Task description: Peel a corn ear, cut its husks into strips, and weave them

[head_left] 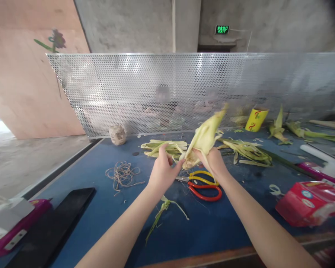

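My right hand is closed around the lower part of a pale green corn husk, whose pointed tip leans up to the right. A loose strip hangs from it beside my wrist. My left hand is just left of the husk's ragged brown base, thumb and forefinger apart; the thumb tip reaches that base. Below the hands lie scissors with one red and one yellow handle, blades partly hidden. Behind my left hand rests a pile of husk strips. A knotted green husk piece lies nearer me.
Tangled twine and a twine ball are at left, near a black phone-like slab. More husks, a yellow roll and a red packet are at right. A perforated metal screen borders the blue table's far side; people sit behind.
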Demonstrator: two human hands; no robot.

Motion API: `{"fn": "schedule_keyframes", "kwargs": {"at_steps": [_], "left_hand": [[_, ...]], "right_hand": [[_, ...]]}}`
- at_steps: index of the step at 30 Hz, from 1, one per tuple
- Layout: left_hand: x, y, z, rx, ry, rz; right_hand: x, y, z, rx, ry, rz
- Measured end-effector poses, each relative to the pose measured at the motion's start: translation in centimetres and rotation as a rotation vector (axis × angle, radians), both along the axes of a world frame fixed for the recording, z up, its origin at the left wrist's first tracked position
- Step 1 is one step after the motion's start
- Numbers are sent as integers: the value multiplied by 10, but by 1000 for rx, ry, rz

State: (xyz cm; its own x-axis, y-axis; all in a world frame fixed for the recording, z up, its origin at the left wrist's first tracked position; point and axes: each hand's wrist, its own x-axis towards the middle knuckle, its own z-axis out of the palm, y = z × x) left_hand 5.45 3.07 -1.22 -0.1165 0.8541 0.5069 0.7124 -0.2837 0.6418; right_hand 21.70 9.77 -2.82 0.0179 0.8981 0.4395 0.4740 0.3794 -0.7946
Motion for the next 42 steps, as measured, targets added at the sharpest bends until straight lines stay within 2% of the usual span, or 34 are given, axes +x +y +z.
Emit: {"fn": "schedule_keyframes", "kwargs": {"at_steps": [2,4,7,8,10,12,14,17,21,24,29,34,39,42], "left_hand": [[5,-1,-2,61,-88,-114],[10,-3,-2,81,-260,-255],[12,-7,5,71,-514,-422],[11,-8,7,73,-570,-429],[9,-8,13,70,-649,-358],[6,-6,18,53,-713,-246],[4,-4,20,25,-771,-203],[4,-3,22,5,-783,-245],[9,-8,22,20,-680,-328],[11,-12,24,-5,-685,-370],[9,-11,28,-63,-765,-378],[8,-10,25,-29,-831,-287],[14,-14,21,-36,-704,-282],[12,-13,22,-34,-765,-254]], "right_hand": [[-6,-9,3,-70,-241,-39],[-15,-20,7,-66,-426,-43],[-25,-33,11,61,-478,71],[-27,-37,13,119,-462,138],[-25,-42,16,191,-423,293],[-18,-43,21,170,-360,464],[-9,-43,29,91,-248,530],[-7,-43,41,41,-91,400],[-24,-50,52,96,-97,274],[-33,-51,53,148,-111,197],[-21,-39,46,121,-36,39],[-23,-45,32,37,-59,74],[-32,-55,21,31,-148,24],[-26,-45,18,-68,138,53]]}}
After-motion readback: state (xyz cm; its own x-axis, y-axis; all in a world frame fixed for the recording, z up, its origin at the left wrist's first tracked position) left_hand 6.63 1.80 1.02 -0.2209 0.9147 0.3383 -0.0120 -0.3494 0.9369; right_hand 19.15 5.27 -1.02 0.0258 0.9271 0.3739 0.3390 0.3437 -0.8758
